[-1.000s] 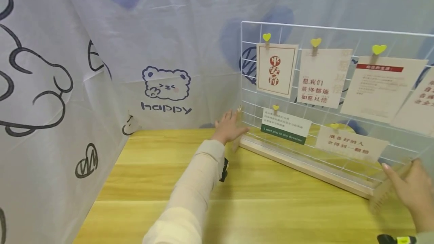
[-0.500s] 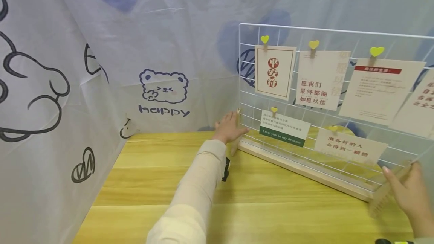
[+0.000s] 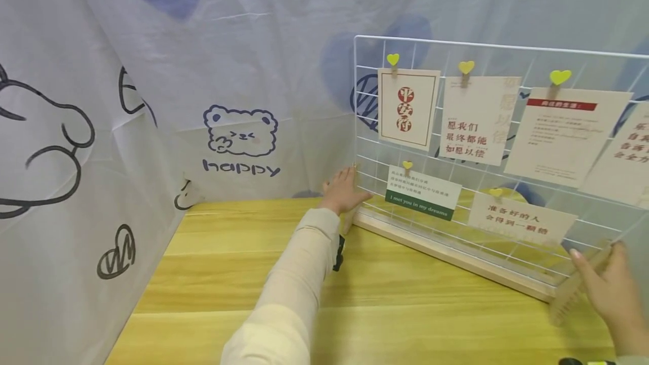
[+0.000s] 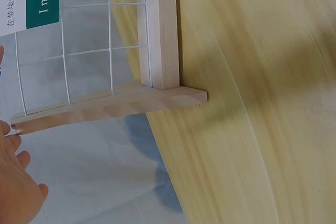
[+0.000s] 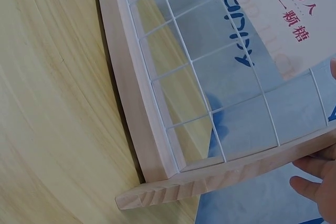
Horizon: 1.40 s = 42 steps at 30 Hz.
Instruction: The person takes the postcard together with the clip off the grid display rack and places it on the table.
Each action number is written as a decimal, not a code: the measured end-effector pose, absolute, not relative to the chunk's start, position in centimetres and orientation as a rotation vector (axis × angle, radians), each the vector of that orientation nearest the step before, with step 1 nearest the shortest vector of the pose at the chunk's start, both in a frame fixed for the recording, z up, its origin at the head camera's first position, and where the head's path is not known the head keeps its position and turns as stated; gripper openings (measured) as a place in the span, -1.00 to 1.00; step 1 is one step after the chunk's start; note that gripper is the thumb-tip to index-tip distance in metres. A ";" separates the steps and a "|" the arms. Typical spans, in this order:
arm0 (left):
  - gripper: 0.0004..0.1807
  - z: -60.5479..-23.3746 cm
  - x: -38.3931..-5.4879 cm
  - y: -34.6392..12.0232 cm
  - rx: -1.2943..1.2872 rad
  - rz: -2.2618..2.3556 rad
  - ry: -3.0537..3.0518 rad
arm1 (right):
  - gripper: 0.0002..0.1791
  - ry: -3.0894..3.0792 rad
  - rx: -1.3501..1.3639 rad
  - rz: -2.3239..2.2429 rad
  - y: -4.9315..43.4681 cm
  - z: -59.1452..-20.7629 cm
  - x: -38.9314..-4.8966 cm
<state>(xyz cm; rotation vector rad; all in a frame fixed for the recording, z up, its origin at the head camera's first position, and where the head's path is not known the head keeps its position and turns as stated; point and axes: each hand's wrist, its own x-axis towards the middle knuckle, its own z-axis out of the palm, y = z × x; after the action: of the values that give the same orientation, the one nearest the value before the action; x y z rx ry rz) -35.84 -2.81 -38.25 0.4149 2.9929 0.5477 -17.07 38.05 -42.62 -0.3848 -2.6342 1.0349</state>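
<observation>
A white wire grid photo rack point(image 3: 481, 45) stands upright on a wooden base point(image 3: 456, 252), with wooden end pieces. Heart-topped yellow clips hold several printed cards point(image 3: 405, 108) on it. At the rack's left end, my left hand point(image 3: 341, 191) touches the end piece point(image 4: 105, 109) with its fingers extended and its thumb spread in front of the wires. My right hand point(image 3: 610, 297) holds the right end piece point(image 5: 220, 174), thumb on the grid side and fingers around the outer side. The fingers of the right hand are partly hidden behind the wood.
The rack stands on a yellow wood-grain table point(image 3: 243, 275). A pale cloth point(image 3: 304, 89) with blue hearts and a bear drawing hangs behind it. More cloth point(image 3: 45, 252) covers the left side. A black item point(image 3: 338, 253) is at my left wrist.
The head view shifts slightly, so the cloth drawings and rack sit a little farther left. Both hands stay at the rack's ends, which shows no clear movement over the table.
</observation>
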 end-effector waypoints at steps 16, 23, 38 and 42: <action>-0.10 -38.1 -36.2 -2.1 0.431 0.485 3.021 | -0.16 -2.697 -0.494 0.985 38.4 -42.3 -17.4; -0.14 -38.2 -36.4 -2.2 0.446 0.437 3.048 | -0.15 -2.736 -0.486 0.930 38.8 -42.4 -17.4; -0.11 -38.4 -36.6 -1.9 0.478 0.265 3.048 | -0.17 -2.672 -0.354 0.901 39.3 -42.9 -17.1; -0.10 -38.4 -36.4 -2.0 0.472 0.292 3.051 | -0.18 -2.669 -0.329 0.921 39.3 -43.0 -17.1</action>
<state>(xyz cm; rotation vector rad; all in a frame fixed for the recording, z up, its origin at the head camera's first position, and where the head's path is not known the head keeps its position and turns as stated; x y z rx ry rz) -36.39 -2.01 -38.40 0.4722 3.0511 0.2919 -17.09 39.32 -43.01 -0.3285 -2.6691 0.9209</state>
